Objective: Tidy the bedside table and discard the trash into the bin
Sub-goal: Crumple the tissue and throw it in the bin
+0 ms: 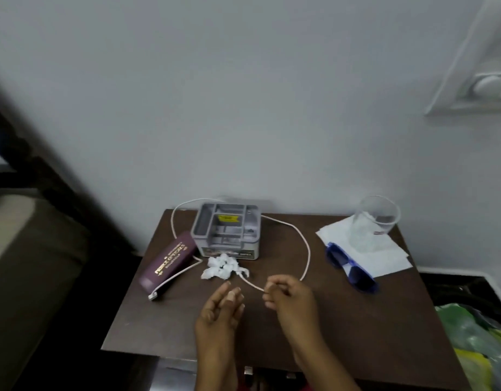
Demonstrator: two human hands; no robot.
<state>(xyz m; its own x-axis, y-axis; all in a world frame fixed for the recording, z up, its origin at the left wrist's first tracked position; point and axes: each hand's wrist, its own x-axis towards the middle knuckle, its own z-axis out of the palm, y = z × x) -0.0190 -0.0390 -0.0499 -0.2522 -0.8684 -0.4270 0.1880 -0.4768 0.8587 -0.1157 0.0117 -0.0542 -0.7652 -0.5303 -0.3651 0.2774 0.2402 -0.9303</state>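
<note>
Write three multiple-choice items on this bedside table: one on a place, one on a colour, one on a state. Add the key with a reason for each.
1. Where does the crumpled tissue lie?
A. just in front of the grey box
B. inside that box
C. on the floor

2. What colour are the sunglasses?
A. red
B. blue
C. green

3. What is the right hand doing?
A. pinching the white cable
B. lying flat and open
C. making an empty fist

Key:
1 A: the tissue sits on the table right before the box's front wall.
2 B: the frame is plainly blue.
3 A: its fingertips close on the cable where the loop comes nearest.
</note>
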